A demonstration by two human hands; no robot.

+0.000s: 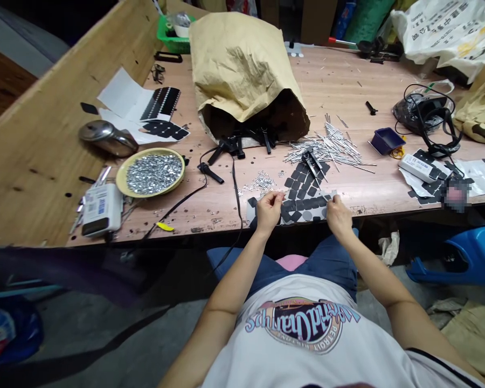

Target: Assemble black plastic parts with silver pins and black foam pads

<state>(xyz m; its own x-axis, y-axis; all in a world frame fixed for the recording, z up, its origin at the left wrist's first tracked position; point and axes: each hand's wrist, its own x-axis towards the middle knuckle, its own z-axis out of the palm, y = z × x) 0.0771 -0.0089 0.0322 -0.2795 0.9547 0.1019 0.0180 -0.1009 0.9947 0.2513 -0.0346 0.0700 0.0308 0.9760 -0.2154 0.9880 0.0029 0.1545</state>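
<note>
Black patches (313, 202) cover a pale sheet (307, 215) at the near edge of the surface (327, 70), between a person's left hand (270, 210) and right hand (339, 216), fingertips pinched together on each, what they grip too small to tell; metal rods (331, 144) lie beyond.

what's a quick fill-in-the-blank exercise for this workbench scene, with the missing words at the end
1. The left hand and right hand are at opposite ends of a sheet of mostly ____ pads.
2. Many small metal pieces lie in a ____ bowl.
3. The open mouth of the brown paper bag faces ____ the person.
4. In the picture, the loose metal rods lie to the ____ of the bowl.

Missing words: black; yellow; toward; right.
</note>
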